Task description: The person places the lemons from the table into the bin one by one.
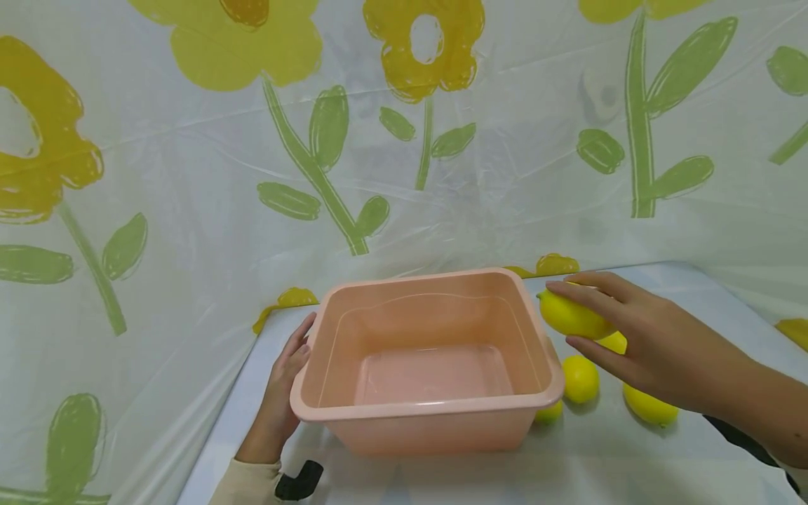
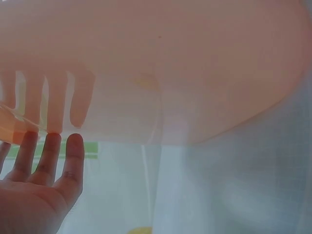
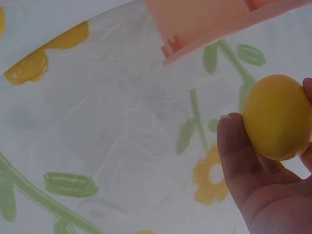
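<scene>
A pink plastic basin point(image 1: 419, 412) stands upright on the table, its inside bare. My left hand point(image 1: 285, 393) rests against the basin's left side, below the rim. In the left wrist view, the left hand's fingers point(image 2: 74, 161) are extended and their tips touch the basin wall point(image 2: 219, 73). Just right of the basin, my right hand point(image 1: 663, 337) holds a yellow lemon point(image 1: 571, 315) between fingers and thumb, at about rim height. The right wrist view shows this lemon point(image 3: 278, 117) in the hand's grip, with part of the basin point(image 3: 204, 22) beyond.
More lemons lie on the table right of the basin: one point(image 1: 581, 379) near its wall, one point(image 1: 649, 405) below my right hand, and others partly hidden. Behind the table point(image 1: 675, 287) hangs a flower-printed sheet point(image 1: 505, 175).
</scene>
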### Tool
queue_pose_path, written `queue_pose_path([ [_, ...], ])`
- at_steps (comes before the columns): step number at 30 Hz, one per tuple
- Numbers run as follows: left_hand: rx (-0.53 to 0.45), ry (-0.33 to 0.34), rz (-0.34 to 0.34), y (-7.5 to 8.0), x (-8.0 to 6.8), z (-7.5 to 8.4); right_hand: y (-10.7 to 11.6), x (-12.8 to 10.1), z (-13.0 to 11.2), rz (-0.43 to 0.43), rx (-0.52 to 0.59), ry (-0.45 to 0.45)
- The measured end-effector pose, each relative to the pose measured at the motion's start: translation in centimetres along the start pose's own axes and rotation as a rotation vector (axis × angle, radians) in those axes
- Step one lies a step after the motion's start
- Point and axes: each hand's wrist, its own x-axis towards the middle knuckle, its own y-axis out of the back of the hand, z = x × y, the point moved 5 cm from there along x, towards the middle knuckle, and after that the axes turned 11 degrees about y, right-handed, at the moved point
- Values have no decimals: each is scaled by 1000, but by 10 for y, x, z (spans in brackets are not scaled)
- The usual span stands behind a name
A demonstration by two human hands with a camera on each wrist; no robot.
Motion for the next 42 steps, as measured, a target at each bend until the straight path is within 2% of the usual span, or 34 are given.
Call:
queue_pose_path([
  [6,-10,-12,-18,0,0,1,0,19,1,41,66,106],
  [10,-19,-12,-34,0,0,0,-2,34,0,7,85,136],
  [15,-14,-15,-38,0,-1,-1,-6,50,0,-56,102,119],
  [23,-17,0,-57,-2,-2,-3,-16,68,-1,-65,166,133],
  [34,-26,-6,-57,-2,-1,-1,-35,100,-3,-95,209,105],
  [42,-14,-2,-56,-2,0,-2,-48,111,-8,-149,258,81],
])
